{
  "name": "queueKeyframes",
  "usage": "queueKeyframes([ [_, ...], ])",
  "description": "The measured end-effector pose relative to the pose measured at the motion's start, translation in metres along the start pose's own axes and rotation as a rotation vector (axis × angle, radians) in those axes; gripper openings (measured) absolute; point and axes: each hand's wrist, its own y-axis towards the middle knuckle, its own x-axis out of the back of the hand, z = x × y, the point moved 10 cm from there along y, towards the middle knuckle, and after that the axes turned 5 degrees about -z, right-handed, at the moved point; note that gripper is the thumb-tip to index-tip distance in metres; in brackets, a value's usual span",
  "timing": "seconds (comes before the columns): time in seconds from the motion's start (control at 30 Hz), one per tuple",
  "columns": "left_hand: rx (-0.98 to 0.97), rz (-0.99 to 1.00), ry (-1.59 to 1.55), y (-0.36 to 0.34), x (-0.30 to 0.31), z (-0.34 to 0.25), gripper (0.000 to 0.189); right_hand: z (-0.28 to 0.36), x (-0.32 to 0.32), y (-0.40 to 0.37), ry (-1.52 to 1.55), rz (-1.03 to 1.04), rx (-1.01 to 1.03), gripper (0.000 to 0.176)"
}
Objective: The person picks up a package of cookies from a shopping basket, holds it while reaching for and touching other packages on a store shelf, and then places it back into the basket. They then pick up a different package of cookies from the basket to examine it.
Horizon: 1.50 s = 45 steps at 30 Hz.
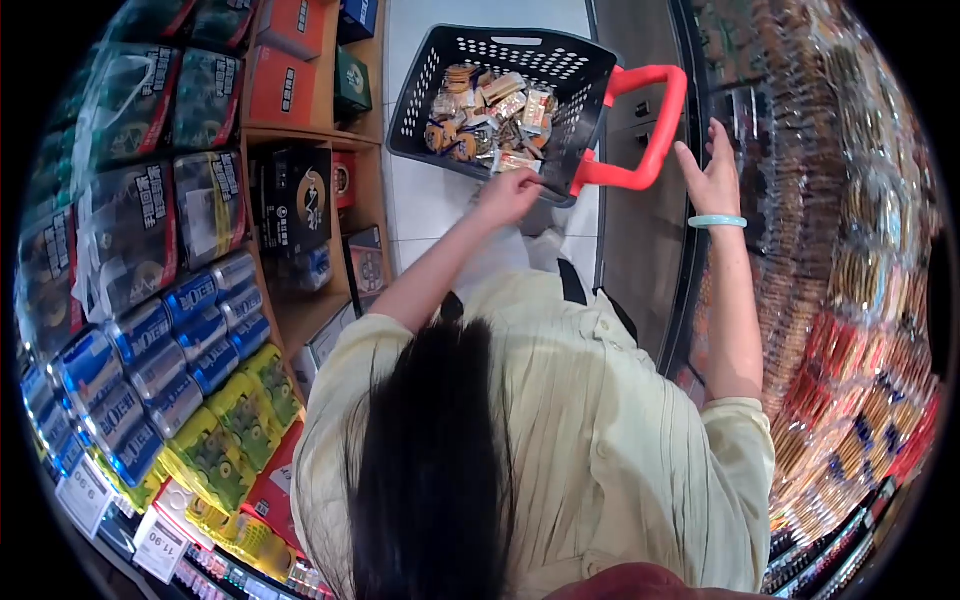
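In the head view, a dark grey shopping basket [560,60] with perforated sides lies ahead of me, its red handle [655,150] sticking out on the right. Wrapped snacks [500,105] are heaped inside. My left hand [510,197] is closed at the basket's near rim, fingers curled; a small packet [515,162] lies just beyond it. My right hand [714,180], with a pale green bangle [717,221] at the wrist, is raised to the right of the handle. Its fingers are apart and hold nothing. It is close to the shelf of packaged snacks.
On the left, shelves carry boxed goods [290,190], blue can packs [130,430] and yellow-green packs [215,440], with price tags [160,545] below. Stacks of clear-wrapped snacks [870,230] line the right side. Pale floor tiles [410,210] run between.
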Motion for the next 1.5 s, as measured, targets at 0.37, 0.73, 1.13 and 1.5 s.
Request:
queueKeyframes([
  [0.37, 0.097, 0.089, 0.988, 0.170, 0.122, 0.209, 0.029, -0.038, -0.091, 0.003, 0.400, -0.171, -0.547, 0.033],
  [0.73, -0.331, 0.368, 1.292, 0.271, 0.050, 0.296, 0.046, -0.051, -0.089, -0.008, 0.223, -0.144, -0.728, 0.031],
  [1.13, -0.570, 0.528, 1.518, 0.275, 0.048, 0.325, 0.034, -0.054, -0.088, -0.009, 0.201, -0.105, -0.740, 0.030],
  [1.5, -0.381, 0.756, 1.605, 0.271, 0.056, 0.352, 0.040, -0.054, -0.086, -0.013, 0.194, -0.146, -0.758, 0.031],
])
